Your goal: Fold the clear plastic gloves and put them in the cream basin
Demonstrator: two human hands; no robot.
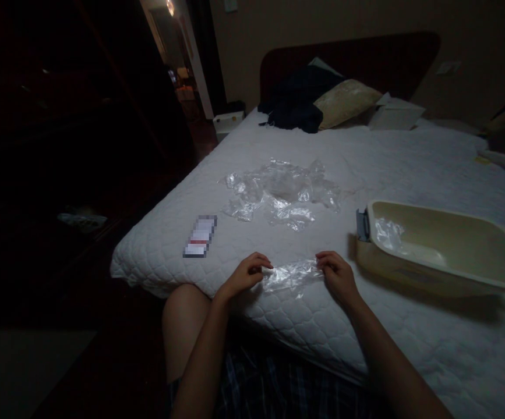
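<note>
A clear plastic bag, shiny and creased, is stretched sideways low over the near edge of the bed. My left hand pinches its left end between thumb and fingers. At the other end, my right hand grips it with bent fingers. Beyond my hands lies a loose spread of several crumpled clear plastic bags on the white quilted cover. Another crumpled clear bag sits inside the cream plastic tub to the right.
A phone with blurred screen lies left of my hands on the bed. Dark cloth and a beige pillow are piled by the headboard. A white box stands beyond the bed's far left corner. My knee touches the bed's edge.
</note>
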